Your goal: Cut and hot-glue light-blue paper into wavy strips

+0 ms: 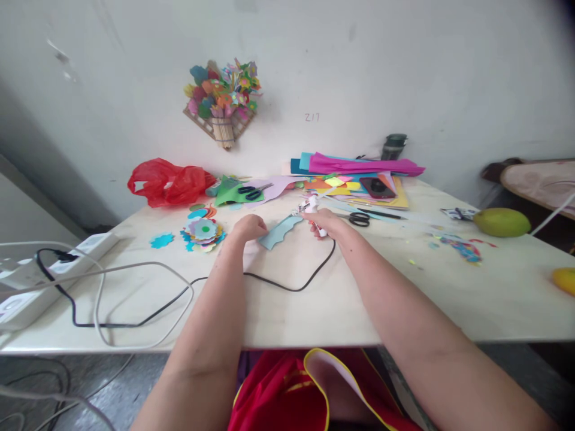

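My right hand (327,222) is wrapped around a white glue gun (313,205), its black cord trailing from the handle. The gun's nozzle end points left and away, close to the far end of a light blue felt-like paper strip (281,232) with a scalloped edge. My left hand (250,228) is closed, thumb and fingers pinched at the strip's near left end; the exact contact is partly hidden. Just right of my right hand lie black-handled scissors (359,219). Cut paper flowers (204,230) are stacked to the left, with a single blue one (162,240) beside them.
The black cord (278,286) crosses the table to a power strip (85,251). At the back lie a red plastic bag (168,182), more scissors (254,193), coloured paper (368,164) and a phone (378,187). A green mango-like fruit (502,222) and paper scraps (465,248) sit right.
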Action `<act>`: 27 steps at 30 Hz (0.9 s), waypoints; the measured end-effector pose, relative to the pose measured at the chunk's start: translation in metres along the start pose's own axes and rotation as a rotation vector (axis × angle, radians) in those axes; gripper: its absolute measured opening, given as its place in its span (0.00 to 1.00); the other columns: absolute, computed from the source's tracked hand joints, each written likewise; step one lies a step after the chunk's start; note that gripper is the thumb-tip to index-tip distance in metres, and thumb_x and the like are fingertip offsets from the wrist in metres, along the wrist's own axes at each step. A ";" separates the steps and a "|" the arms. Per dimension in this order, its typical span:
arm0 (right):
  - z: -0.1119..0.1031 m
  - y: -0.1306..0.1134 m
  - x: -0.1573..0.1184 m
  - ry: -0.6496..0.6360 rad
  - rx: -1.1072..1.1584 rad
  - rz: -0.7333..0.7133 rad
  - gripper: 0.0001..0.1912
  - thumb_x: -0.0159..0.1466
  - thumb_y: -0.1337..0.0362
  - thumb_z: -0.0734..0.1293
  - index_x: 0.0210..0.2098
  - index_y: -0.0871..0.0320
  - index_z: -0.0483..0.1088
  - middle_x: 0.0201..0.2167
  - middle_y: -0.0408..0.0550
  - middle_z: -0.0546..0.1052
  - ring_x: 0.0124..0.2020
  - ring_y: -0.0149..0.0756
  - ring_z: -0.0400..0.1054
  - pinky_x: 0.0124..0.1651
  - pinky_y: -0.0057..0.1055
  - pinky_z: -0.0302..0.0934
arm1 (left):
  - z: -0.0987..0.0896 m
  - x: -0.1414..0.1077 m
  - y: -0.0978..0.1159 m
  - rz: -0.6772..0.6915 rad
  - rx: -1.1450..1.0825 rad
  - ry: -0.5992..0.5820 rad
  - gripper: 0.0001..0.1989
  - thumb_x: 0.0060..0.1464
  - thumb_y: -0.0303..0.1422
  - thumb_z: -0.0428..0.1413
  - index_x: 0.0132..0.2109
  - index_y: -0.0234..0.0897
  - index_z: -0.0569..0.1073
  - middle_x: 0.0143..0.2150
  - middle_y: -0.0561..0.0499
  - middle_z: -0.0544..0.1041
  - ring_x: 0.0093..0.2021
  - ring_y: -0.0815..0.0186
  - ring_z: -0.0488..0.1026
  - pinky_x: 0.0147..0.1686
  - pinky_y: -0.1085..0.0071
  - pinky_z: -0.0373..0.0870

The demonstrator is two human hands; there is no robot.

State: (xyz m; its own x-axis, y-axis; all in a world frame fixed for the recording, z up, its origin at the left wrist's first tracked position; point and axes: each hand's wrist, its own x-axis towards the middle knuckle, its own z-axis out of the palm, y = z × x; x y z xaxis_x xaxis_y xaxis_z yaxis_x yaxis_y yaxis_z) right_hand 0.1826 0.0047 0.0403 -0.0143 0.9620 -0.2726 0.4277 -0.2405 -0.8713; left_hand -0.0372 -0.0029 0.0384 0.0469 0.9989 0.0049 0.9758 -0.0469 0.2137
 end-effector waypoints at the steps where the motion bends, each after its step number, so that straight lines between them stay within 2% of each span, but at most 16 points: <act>1: 0.000 -0.001 -0.001 0.001 0.000 0.000 0.17 0.57 0.53 0.65 0.27 0.62 0.61 0.14 0.41 0.65 0.12 0.26 0.58 0.17 0.26 0.59 | 0.000 -0.001 0.001 -0.001 0.005 0.007 0.10 0.40 0.34 0.55 0.33 0.40 0.77 0.32 0.51 0.78 0.32 0.66 0.72 0.27 0.76 0.63; 11: 0.004 -0.003 -0.005 -0.031 0.021 -0.012 0.15 0.57 0.55 0.65 0.27 0.60 0.60 0.12 0.38 0.62 0.11 0.26 0.57 0.15 0.26 0.57 | -0.003 -0.003 0.006 -0.018 0.020 0.017 0.11 0.40 0.33 0.55 0.34 0.40 0.78 0.32 0.52 0.78 0.33 0.66 0.72 0.28 0.76 0.64; 27: 0.007 -0.005 -0.010 -0.086 -0.010 -0.059 0.16 0.55 0.55 0.68 0.27 0.60 0.60 0.11 0.37 0.61 0.11 0.26 0.56 0.17 0.26 0.58 | 0.001 0.001 0.003 0.003 0.033 0.052 0.11 0.41 0.34 0.55 0.34 0.41 0.78 0.32 0.51 0.78 0.33 0.65 0.72 0.29 0.76 0.64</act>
State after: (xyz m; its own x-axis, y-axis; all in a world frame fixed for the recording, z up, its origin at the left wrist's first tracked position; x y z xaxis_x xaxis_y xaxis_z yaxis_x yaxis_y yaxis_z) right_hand 0.1746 -0.0050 0.0444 -0.1171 0.9596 -0.2558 0.4332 -0.1824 -0.8826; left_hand -0.0338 -0.0019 0.0381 0.0394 0.9976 0.0562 0.9822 -0.0490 0.1812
